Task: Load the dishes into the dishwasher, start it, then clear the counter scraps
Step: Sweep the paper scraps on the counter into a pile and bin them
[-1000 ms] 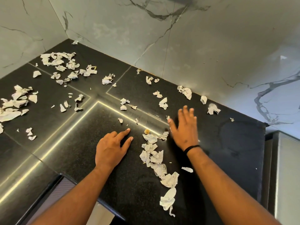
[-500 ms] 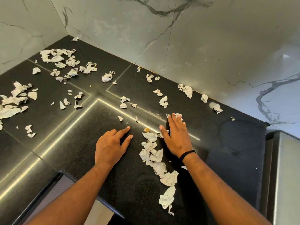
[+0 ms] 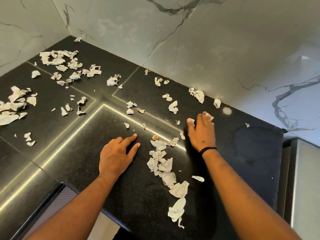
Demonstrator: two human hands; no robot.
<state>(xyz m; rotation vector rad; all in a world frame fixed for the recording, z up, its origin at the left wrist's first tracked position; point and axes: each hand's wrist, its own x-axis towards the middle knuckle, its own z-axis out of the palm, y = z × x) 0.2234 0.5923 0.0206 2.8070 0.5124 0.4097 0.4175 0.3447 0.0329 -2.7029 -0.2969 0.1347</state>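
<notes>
Beside the line of crumpled white paper scraps (image 3: 164,163), on the black stone counter (image 3: 251,153), I rest my left hand (image 3: 116,155) flat, fingers spread; my right hand (image 3: 201,132) is blurred over a scrap, grip unclear.

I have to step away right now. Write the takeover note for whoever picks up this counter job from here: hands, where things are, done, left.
Left hand: flat on the black counter, fingers straight, holding nothing.
Right hand: blurred, with white paper scraps at its fingertips; whether it grips them is unclear.
Gathered: a line of scraps between the hands, running toward the counter's front edge, with a small tan crumb at its top.
Left: scattered scraps along the wall, a far-corner cluster and a pile at the left edge. Nothing is off the counter yet. The dishwasher is not in view.
</notes>
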